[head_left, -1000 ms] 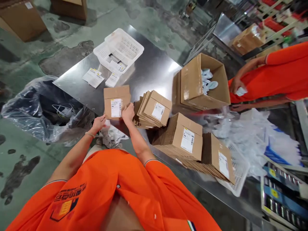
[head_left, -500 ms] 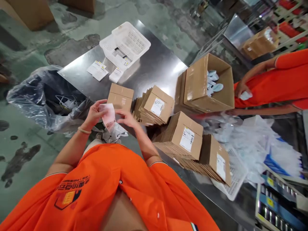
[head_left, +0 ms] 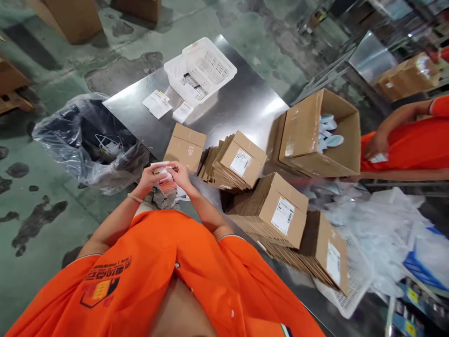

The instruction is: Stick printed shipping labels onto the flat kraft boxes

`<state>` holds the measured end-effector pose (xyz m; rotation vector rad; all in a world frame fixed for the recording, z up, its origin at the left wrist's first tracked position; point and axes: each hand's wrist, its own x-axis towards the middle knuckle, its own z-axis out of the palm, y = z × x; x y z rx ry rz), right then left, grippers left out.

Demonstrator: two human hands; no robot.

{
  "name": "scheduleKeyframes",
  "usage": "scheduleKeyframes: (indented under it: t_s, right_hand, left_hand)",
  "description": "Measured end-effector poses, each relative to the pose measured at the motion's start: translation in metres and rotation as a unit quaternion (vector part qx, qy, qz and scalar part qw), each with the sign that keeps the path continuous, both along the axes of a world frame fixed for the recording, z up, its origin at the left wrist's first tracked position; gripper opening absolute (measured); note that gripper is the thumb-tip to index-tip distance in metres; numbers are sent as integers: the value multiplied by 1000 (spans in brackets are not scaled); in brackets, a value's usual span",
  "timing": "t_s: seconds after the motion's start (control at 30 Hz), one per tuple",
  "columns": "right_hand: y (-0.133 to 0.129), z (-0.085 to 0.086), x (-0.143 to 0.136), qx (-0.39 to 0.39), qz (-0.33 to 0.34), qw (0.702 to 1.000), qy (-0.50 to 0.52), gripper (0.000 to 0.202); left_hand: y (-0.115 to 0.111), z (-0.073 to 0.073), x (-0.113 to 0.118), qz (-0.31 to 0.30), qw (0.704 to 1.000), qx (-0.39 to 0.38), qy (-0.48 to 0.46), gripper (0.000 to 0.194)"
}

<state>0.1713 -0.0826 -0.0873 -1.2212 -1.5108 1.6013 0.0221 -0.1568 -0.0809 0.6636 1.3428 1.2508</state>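
Just in front of my body I hold a small printed paper label [head_left: 168, 186], white on top and pinkish lower down. My left hand [head_left: 148, 180] pinches its left edge, while the fingers of my right hand [head_left: 180, 175] close on its upper right side. Below the hands, crumpled clear plastic [head_left: 164, 201] shows in part. A flat folded carton [head_left: 185, 148] lies on the metal table [head_left: 245, 93] beyond my right hand. Right of it stand stacks of folded cartons, the nearest one a labelled stack [head_left: 242, 157].
A white basket [head_left: 201, 70] and label stacks [head_left: 157, 104] are at the table's far end. A plastic-lined bin [head_left: 87, 145] stands left. To the right are an open carton [head_left: 319, 135] with pale items, a plastic bag heap [head_left: 379, 224] and a co-worker's hand [head_left: 377, 146].
My right hand has come in from beside the paper and now grips it together with my left. The view has shifted, so the surroundings appear further right.
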Motion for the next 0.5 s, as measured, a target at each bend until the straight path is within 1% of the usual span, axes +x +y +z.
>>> scheduleKeyframes:
  t_s: [0.07,0.13,0.2,0.3,0.33,0.4,0.47,0.5]
  right_hand:
    - [-3,-4,5,-6,-5,1000,-19,14]
    - [-8,-7,14,15,-17,998,-51,10]
    - [-14,-9,24,72,-29,992,-99,6]
    - [-14,-9,38,152,-40,975,-159,14]
    - [-8,-9,41,164,-57,969,-174,15]
    - [16,-9,45,166,-108,959,-204,13]
    - [54,-9,45,149,-153,946,-245,9]
    - [76,-10,45,137,-164,940,-266,7]
  left_hand:
    - [8,-1,0,-20,999,-30,21,64]
    - [19,-3,1,-37,997,-49,38,62]
    - [29,-9,3,-56,995,-58,50,61]
    - [38,-22,10,-97,991,-81,40,59]
    - [38,-27,13,-114,988,-96,27,58]
    - [36,-41,20,-143,981,-130,1,58]
    - [32,-55,28,-152,976,-157,-15,61]
    - [31,-63,33,-147,975,-164,-20,64]
